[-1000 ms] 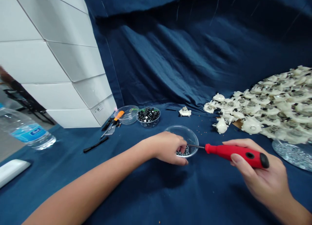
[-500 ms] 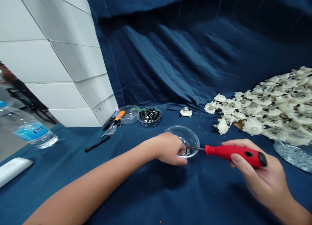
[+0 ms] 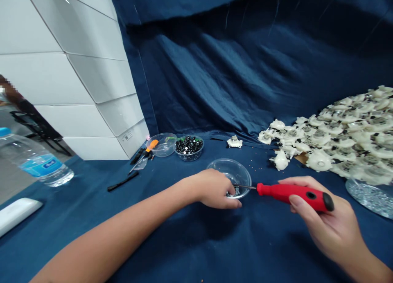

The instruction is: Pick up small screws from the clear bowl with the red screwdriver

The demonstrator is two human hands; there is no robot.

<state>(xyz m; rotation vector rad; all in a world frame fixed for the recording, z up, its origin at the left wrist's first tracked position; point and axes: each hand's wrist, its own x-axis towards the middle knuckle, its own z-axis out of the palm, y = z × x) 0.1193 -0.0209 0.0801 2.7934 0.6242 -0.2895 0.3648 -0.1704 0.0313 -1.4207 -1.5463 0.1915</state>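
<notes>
My right hand [image 3: 328,221] is wrapped round a red screwdriver [image 3: 288,193] with a black end cap. Its thin shaft points left, over the rim of a clear plastic bowl [image 3: 245,172] holding small metal screws [image 3: 236,190]. Over the bowl's near left side is my left hand [image 3: 216,189], fingers curled down into it. The thumb lies across the front rim. Those fingertips are mostly hidden, so whatever they pinch cannot be made out. The screwdriver tip ends close to the curled fingers.
Behind the bowl are a tub of black screw-like parts [image 3: 188,146], an open clear container [image 3: 164,146] and a single cream plastic part [image 3: 234,142]. Cream parts [image 3: 362,131] are heaped right, near a clear tub [image 3: 371,197]. White boxes [image 3: 82,95], tools [image 3: 123,181] and a water bottle [image 3: 39,164] stand left.
My left thumb has stretched slightly to the right along the bowl's front rim, while its fingers stay in the bowl. The screwdriver has shifted very slightly left.
</notes>
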